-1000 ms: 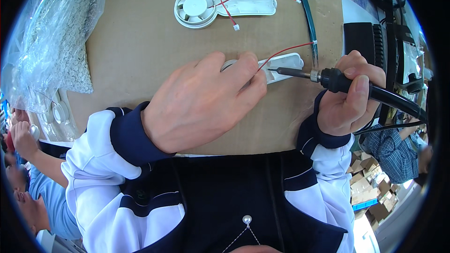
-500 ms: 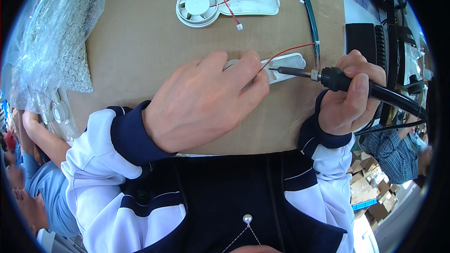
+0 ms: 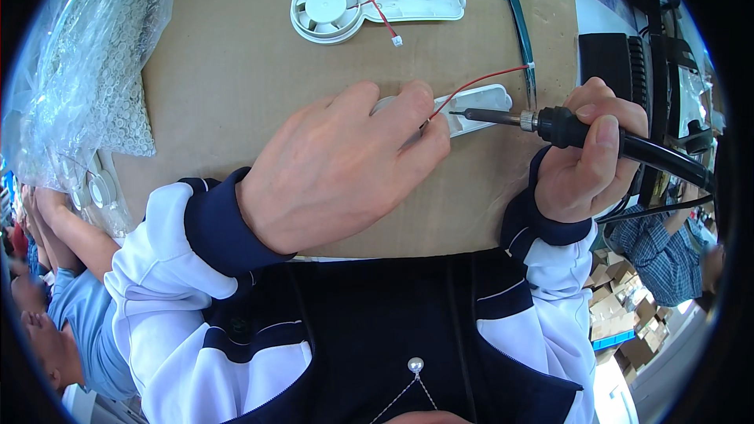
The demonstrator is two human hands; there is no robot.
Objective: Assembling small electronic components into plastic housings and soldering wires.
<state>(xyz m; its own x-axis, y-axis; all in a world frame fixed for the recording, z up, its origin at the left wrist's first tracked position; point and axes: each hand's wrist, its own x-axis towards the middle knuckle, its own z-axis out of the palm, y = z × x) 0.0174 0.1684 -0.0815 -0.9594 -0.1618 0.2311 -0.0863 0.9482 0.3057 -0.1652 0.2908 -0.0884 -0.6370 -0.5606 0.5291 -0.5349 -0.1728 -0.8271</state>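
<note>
Little change from a second ago — both hands keep their places. Left hand [image 3: 338, 165] still lies palm down over the round end of a white fan housing [image 3: 479, 104] on the brown surface [image 3: 236, 71], fingers [image 3: 408, 106] together and pressing at the red wire [image 3: 479, 82] where it meets the housing; only the handle end of the housing shows, poking out at 3 o'clock from the fingertips. Right hand [image 3: 585, 153] stays clamped on the black grip of a soldering iron [image 3: 542, 122], fingers wrapped shut around it, metal tip pointing toward 9 o'clock and resting inside the housing's handle end, just beside the left fingertips. Tip seems a touch further into the housing than one second back, though hard to be sure. Cable of the iron trails off toward 3 o'clock.

At 12 o'clock, well apart from the hands — two more white fan shells [image 3: 330, 8] with a red lead and a small white plug. Green strip [image 3: 520, 20] lies at 1 o'clock. Clear plastic bag [image 3: 86, 71] of small parts sits at 10 o'clock, unmoved.
</note>
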